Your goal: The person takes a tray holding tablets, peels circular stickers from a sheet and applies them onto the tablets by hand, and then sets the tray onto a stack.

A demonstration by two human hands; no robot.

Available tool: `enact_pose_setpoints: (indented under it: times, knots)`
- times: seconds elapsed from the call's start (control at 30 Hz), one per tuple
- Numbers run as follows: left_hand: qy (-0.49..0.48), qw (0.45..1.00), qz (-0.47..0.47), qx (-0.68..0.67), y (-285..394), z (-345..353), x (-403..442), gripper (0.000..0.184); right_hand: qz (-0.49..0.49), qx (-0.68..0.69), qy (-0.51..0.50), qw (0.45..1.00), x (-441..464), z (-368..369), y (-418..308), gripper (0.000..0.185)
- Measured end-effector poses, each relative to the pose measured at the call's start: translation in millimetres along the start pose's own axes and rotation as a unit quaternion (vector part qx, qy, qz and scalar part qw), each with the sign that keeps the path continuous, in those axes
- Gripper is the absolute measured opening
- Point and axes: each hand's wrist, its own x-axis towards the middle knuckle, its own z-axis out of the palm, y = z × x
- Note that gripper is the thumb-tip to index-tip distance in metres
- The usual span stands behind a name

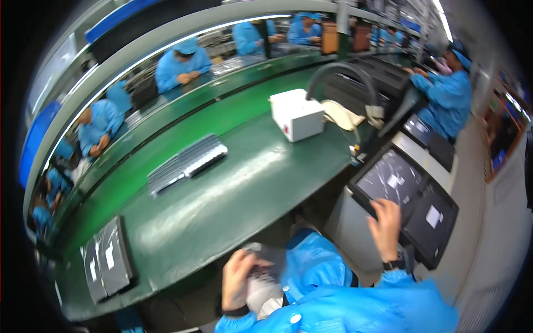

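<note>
My left hand (pixel 239 277) is low in front of my body, fingers curled at a dark grey, blurred piece (pixel 272 256) that I cannot make out. To the right, my right hand (pixel 386 228) is raised with its fingers apart and nothing between them. It is over the near edge of a black tray (pixel 355 191), close to a black flat pack in shiny clear film (pixel 390 176) with a white label. Beside that pack, another dark flat pack (pixel 426 217) with a white label lies in the tray's second section.
A green workbench (pixel 211 222) bears a silvery ribbed tray (pixel 189 161), wrapped black packs (pixel 108 261) and a white box (pixel 297 115) by a thick grey hose (pixel 347 67). Several people in blue work across the conveyor; another person (pixel 444 97) is at the right.
</note>
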Motion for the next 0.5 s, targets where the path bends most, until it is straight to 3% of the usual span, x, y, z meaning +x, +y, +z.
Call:
enact_pose_setpoints:
  times: [0.07, 0.1, 0.13, 0.2, 0.33, 0.37, 0.4, 0.5]
  knots:
    - [-0.088, 0.991, -0.101, -0.009, -8.1, 34.9, 33.9, 0.02, 0.034, -0.062, -0.014, 0.997, -11.7, 1.2, 41.5, 0.045]
    - [-0.139, 0.983, -0.114, -0.038, -19.9, 47.5, 50.8, 0.03, 0.018, -0.06, -0.029, 0.998, -18.7, 6.1, 62.3, 0.045]
    - [-0.167, 0.984, -0.068, 0.002, -40.9, 57.3, 69.4, 0.028, 0.014, -0.062, -0.051, 0.997, -20.3, 6.9, 70.5, 0.042]
    - [-0.23, 0.97, -0.063, -0.051, -42.3, 91.4, 86.4, 0.029, 0.043, -0.016, -0.109, 0.993, -19.9, 11.0, 82.3, 0.037]
    - [-0.237, 0.965, -0.075, -0.082, -79.4, 129.1, 125.8, 0.022, -0.034, 0.053, -0.082, 0.995, -23.9, 26.7, 123.2, 0.032]
    - [-0.235, 0.964, -0.076, -0.102, -95.2, 137.8, 137.6, 0.021, 0.054, 0.054, -0.234, 0.969, -11.1, 4.5, 117.3, 0.037]
    - [-0.238, 0.961, -0.078, -0.12, -108.9, 142.6, 147.4, 0.021, 0.003, 0.032, -0.186, 0.982, -15.1, -6.0, 109.2, 0.038]
    - [-0.25, 0.946, -0.115, -0.17, -122.6, 160.1, 158.8, 0.016, 0.063, 0.18, -0.268, 0.944, -17.6, -49.9, 80.1, 0.022]
